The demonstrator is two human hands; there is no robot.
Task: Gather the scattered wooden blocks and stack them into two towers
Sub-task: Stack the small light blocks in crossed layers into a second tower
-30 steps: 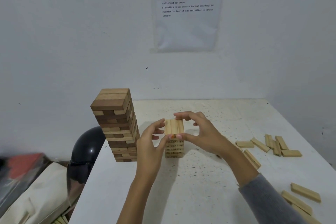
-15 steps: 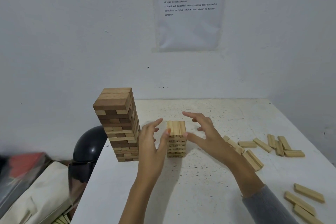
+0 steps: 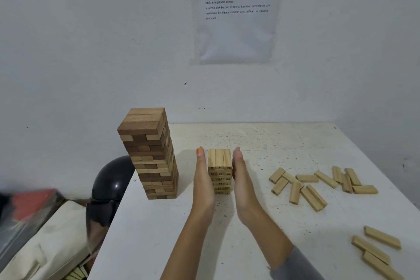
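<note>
Two flat hands stand on edge on the white table (image 3: 284, 148). The left hand (image 3: 203, 183) and the right hand (image 3: 242, 182) press the sides of a short light tower (image 3: 220, 170) between them. A taller brown tower (image 3: 151, 154) stands to its left. Loose blocks (image 3: 318, 183) lie on the right. More blocks (image 3: 378, 249) lie near the corner.
</note>
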